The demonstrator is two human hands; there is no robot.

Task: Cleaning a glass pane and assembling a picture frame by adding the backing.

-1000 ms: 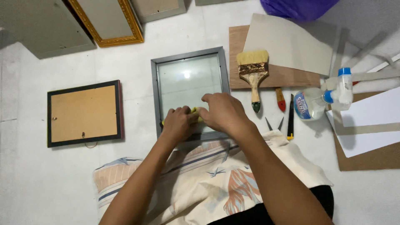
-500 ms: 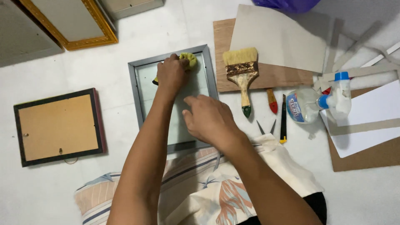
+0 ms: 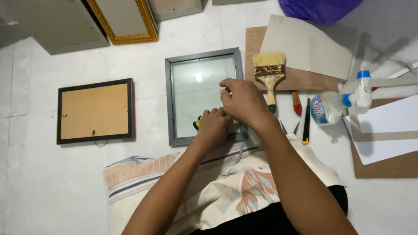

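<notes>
While both hands are pinching a yellow cloth (image 3: 198, 123) on the grey glass frame (image 3: 203, 93), left hand (image 3: 213, 126) lying under right hand (image 3: 244, 102), paintbrush (image 3: 270, 74), spray bottle (image 3: 337, 104) lying beside, arms hiding frame's lower edge.

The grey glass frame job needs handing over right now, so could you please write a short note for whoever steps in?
Left hand: pressing a yellow cloth onto the glass near the bottom edge of the grey frame.
Right hand: resting on the frame's right side, fingers curled, steadying it.
Nearby: wide paintbrush, small red-handled tool, utility knife and spray bottle to the right; black frame, lying back up, to the left.
Done: cannot tell how much glass is wiped.
Left: probably finishing the wipe.
</notes>
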